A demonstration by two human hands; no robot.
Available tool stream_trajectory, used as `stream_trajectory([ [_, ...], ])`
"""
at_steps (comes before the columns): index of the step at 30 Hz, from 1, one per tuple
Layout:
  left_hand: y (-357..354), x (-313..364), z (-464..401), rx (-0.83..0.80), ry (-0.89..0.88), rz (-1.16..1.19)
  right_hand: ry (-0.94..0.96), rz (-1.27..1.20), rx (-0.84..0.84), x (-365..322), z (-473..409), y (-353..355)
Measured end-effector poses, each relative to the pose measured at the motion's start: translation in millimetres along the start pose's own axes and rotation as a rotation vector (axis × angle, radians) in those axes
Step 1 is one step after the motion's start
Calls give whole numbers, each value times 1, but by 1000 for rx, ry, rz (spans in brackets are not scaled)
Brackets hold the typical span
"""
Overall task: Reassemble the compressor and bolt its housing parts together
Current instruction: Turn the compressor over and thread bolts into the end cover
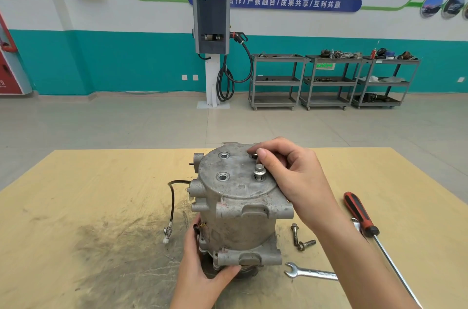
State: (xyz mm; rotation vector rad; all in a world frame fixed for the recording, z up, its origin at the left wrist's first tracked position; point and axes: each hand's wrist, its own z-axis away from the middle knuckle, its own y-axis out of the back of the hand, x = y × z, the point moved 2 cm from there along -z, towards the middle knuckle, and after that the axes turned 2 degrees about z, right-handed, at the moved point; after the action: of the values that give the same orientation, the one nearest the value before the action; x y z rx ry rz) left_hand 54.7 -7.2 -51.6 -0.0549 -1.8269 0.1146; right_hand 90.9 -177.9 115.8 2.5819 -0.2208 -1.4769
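A grey cast compressor [235,210] stands upright in the middle of a tan wooden table [76,207]. My left hand [202,265] grips its lower housing from the near left side. My right hand [286,169] reaches over the round top cover, its thumb and fingers pinching a bolt [254,156] at the far right hole. A second bolt [259,171] stands partly raised in the near right hole. Two holes on the left side of the cover show no bolts. A black cable with a white plug [167,235] hangs off the compressor's left side.
Two loose bolts [301,239] lie on the table right of the compressor. A silver open-end wrench [309,272] lies near the front right. A red-and-black screwdriver [362,217] lies further right. Grey shelf carts [329,80] and a charging post [212,50] stand by the far wall.
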Motion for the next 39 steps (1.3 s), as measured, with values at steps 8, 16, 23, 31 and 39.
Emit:
stream_trajectory([
  [8,-3,2,1,-2,24,51,16,-13,12,1,1,0],
  [16,0,1,1,-8,13,16,16,-25,10,1,1,-1],
  [23,0,1,2,-6,13,-10,19,-23,7,1,2,0],
  [31,-1,3,3,-9,28,-9,27,-29,17,2,2,-1],
  [39,2,0,3,-22,70,-74,26,-24,16,3,1,-1],
])
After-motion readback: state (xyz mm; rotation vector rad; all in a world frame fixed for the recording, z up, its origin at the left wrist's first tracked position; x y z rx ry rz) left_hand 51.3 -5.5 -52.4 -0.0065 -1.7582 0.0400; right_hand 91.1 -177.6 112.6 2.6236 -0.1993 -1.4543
